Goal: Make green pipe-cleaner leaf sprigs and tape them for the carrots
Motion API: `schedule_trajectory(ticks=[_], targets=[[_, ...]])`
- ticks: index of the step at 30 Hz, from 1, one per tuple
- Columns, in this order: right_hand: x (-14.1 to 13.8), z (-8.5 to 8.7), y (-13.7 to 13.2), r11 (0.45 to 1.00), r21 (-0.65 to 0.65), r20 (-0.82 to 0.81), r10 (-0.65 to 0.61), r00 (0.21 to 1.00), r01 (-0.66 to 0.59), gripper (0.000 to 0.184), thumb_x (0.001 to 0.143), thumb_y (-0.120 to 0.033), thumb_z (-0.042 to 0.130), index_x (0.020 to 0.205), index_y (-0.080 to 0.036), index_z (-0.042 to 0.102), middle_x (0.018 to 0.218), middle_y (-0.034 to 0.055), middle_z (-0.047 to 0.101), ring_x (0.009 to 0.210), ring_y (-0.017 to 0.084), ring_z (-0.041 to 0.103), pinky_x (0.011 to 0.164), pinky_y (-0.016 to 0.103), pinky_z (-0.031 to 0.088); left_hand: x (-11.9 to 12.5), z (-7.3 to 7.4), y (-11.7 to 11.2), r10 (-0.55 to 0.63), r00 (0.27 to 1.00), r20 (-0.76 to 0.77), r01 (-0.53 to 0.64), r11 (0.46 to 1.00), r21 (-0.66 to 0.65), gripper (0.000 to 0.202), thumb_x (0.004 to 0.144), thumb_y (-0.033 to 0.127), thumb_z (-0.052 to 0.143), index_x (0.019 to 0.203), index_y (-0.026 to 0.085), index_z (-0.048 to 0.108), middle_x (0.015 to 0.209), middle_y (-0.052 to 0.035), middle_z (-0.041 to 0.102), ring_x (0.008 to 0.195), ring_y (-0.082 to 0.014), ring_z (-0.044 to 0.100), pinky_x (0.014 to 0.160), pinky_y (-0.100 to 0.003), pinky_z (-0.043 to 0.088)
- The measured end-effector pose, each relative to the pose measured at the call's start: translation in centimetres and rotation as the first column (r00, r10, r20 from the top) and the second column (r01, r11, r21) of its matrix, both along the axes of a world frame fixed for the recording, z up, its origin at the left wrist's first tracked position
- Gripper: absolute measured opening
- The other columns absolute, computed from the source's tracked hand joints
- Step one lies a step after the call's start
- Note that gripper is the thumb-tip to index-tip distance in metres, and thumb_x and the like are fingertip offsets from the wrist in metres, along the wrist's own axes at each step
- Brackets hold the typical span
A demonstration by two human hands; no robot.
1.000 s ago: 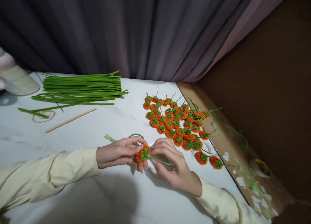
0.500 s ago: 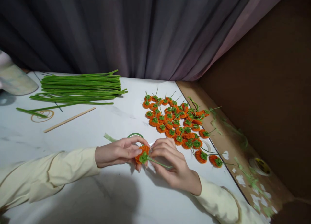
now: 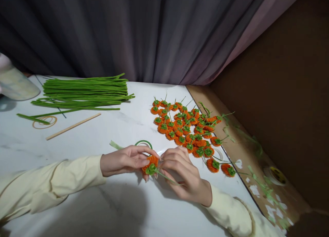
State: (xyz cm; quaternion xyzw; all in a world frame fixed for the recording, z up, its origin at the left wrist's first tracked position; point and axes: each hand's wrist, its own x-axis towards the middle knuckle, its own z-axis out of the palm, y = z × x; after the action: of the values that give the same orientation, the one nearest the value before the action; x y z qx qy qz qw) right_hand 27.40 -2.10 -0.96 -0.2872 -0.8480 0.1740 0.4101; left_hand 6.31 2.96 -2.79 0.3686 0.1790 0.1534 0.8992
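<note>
My left hand [image 3: 128, 160] grips a small ribbed orange pipe-cleaner pumpkin [image 3: 153, 160] between thumb and fingers. A green looped top [image 3: 150, 168] faces me on it, and a thin green stem [image 3: 167, 177] runs from there toward my right palm. My right hand [image 3: 181, 172] is closed at the pumpkin's right side, its fingertips pinched together; what they pinch is hidden. Just behind my left fingers lies a roll of green tape [image 3: 144, 142], partly covered by the hand, with a loose pale green tape end [image 3: 115, 145] to its left.
Many finished-looking pumpkins [image 3: 180, 130] cluster at the right of the white table [image 3: 123, 127]. Green pipe cleaners [image 3: 86, 91] lie in a bundle at back left, near a wooden stick [image 3: 73, 126] and rubber bands [image 3: 43, 122]. A tape roll [image 3: 276, 176] and scraps sit on the brown right-hand surface.
The pumpkin has tilted slightly in my left fingers, its green top shifting a little left. The stem now slopes more steeply down toward my right palm. Both hands stay nearly in place.
</note>
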Motion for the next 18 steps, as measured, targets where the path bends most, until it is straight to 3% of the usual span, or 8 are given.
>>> schedule_trajectory(ticks=[6, 18], targets=[[0.32, -0.14, 0.14, 0.994, 0.100, -0.009, -0.046, 0.999, 0.046, 0.028, 0.082, 0.000, 0.044, 0.103, -0.014, 0.056, 0.088, 0.0098, 0.061, 0.091, 0.024, 0.056, 0.075, 0.040, 0.041, 0.08, 0.39, 0.06, -0.088, 0.995, -0.042, 0.087, 0.996, -0.022, 0.037, 0.080, 0.042, 0.064, 0.098, 0.010, 0.057, 0.077, -0.0108, 0.069, 0.058, -0.0151, 0.062, 0.055, -0.025, 0.044], [-0.11, -0.29, -0.09, 0.989, 0.148, 0.020, 0.005, 1.000, -0.008, 0.021, 0.086, -0.002, 0.042, 0.099, -0.010, 0.056, 0.086, 0.0099, 0.061, 0.091, 0.022, 0.055, 0.074, 0.037, 0.037, 0.06, 0.34, -0.03, -0.133, 0.988, -0.076, 0.134, 0.991, 0.009, 0.032, 0.086, 0.042, 0.056, 0.096, 0.012, 0.055, 0.072, -0.0095, 0.068, 0.062, -0.0165, 0.063, 0.049, -0.022, 0.041]])
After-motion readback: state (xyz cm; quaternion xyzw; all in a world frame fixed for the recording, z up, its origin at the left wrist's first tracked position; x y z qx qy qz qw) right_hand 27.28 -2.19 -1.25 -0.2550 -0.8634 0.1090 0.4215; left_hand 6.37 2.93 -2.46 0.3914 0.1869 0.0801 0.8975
